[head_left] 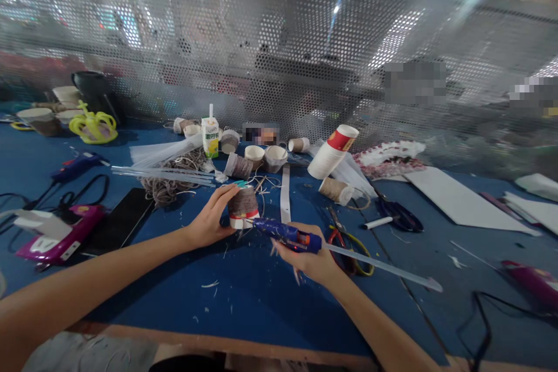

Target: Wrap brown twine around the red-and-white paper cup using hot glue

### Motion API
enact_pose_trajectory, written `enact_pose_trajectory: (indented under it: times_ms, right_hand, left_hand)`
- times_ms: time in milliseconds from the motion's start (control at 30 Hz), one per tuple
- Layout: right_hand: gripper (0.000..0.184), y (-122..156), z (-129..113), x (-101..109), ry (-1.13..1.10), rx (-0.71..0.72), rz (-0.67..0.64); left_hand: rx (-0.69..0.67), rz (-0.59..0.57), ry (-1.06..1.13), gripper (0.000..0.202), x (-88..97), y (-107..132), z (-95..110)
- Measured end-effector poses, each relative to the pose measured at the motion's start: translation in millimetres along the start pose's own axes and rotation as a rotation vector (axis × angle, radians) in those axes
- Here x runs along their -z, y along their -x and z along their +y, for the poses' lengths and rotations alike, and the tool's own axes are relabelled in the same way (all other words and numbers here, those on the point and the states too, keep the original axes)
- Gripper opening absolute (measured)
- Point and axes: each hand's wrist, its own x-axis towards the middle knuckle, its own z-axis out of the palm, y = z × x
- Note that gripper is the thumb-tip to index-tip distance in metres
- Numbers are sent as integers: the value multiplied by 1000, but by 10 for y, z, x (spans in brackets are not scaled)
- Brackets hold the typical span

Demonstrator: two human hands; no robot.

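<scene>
My left hand [212, 216] grips a paper cup [243, 203] wound with grey-brown yarn, its red and white band bare near the lower end. In my right hand [311, 256] is a blue glue gun [285, 233], fingers wrapped round its handle. The gun's nozzle points left and meets the cup near the red band; whether it touches cannot be told. A long clear glue stick [383, 264] sticks out of the gun's back toward the right. Beyond the cup lie a yarn-wrapped cup [238, 166] and a heap of grey-brown yarn [168, 183].
A leaning stack of paper cups [325, 158], a drink carton [210, 138] and a perforated metal screen [226, 40] stand behind. Scissors [364, 256] lie right of my right hand. At left are another glue gun [77, 166], a purple power strip [65, 238] and a yellow crown [93, 127].
</scene>
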Motion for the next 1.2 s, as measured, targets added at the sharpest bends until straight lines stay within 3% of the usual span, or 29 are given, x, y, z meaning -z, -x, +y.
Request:
enact_pose_trajectory:
  times_ms: [233, 800, 1200]
  right_hand:
    - [16, 11, 7, 4, 143, 97, 18]
    - [15, 17, 47, -39, 113, 34, 10]
    - [16, 7, 57, -26, 148, 9, 44]
  left_hand:
    - [-1, -20, 9, 91, 13, 2, 4]
    - [-124, -7, -30, 85, 28, -18, 34]
    - [-67, 18, -15, 86, 8, 12, -14]
